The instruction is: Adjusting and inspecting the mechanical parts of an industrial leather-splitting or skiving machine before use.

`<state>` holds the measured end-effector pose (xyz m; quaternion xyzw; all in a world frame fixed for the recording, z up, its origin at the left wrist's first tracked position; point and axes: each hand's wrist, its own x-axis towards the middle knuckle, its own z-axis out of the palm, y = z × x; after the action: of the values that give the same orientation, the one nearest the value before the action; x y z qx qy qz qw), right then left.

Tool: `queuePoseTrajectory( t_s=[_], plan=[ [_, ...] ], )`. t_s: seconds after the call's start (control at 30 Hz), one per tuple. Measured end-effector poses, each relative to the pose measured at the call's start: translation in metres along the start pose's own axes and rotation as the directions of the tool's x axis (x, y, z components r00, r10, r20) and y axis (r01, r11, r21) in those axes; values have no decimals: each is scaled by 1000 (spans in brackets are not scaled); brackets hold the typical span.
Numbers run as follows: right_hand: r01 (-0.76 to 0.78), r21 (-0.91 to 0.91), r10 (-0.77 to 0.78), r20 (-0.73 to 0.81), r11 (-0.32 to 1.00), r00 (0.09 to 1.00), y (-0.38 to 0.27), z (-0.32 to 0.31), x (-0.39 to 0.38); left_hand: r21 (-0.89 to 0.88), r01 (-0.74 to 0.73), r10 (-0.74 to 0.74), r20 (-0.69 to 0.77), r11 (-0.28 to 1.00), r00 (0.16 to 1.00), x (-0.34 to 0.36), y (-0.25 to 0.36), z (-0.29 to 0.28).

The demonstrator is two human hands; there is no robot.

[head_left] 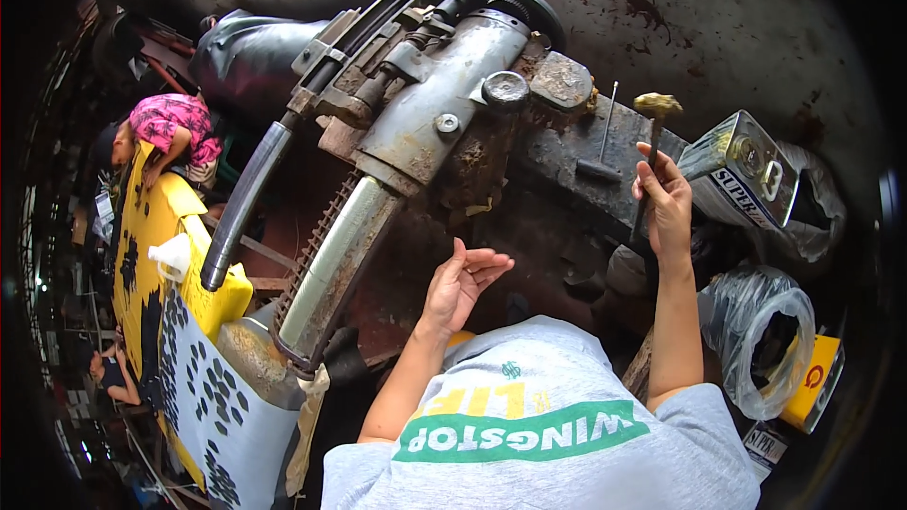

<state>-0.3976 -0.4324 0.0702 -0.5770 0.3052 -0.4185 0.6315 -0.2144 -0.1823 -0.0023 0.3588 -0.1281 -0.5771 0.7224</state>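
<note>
My right hand [668,200] is closed round a thin dark stick [637,225] that stands nearly upright. A yellowish-brown lump [658,104] sits on the stick's top end; its material is unclear. My left hand [460,291] holds nothing, its fingers stretched out and thumb raised, in front of a large grey metal machine [449,85]. The machine has gears at its far end, a pale curved arm [345,255] with a coil spring along it, and a black curved bar [248,198]. Left of my right hand, a thin rod with a dark cross handle [599,170] lies on a dark block.
At right stand a square metal can [746,165], a clear plastic bag [756,340] and a yellow box-shaped container [814,382]. A yellow surface [132,236] at left carries a white jug [172,255] and a grey sheet [255,449] with several black pieces. Two people are beyond it.
</note>
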Motion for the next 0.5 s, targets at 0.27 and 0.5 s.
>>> queuePoseTrajectory(
  t_s=[0.27,0.5],
  plan=[
    [54,359,-155,258,932,954,-33,65,-32,-195,153,-142,69,969,987,-8,24,34],
    [-145,553,-125,420,820,899,-25,102,-44,-356,235,-195,144,904,970,-12,31,41]
  ],
)
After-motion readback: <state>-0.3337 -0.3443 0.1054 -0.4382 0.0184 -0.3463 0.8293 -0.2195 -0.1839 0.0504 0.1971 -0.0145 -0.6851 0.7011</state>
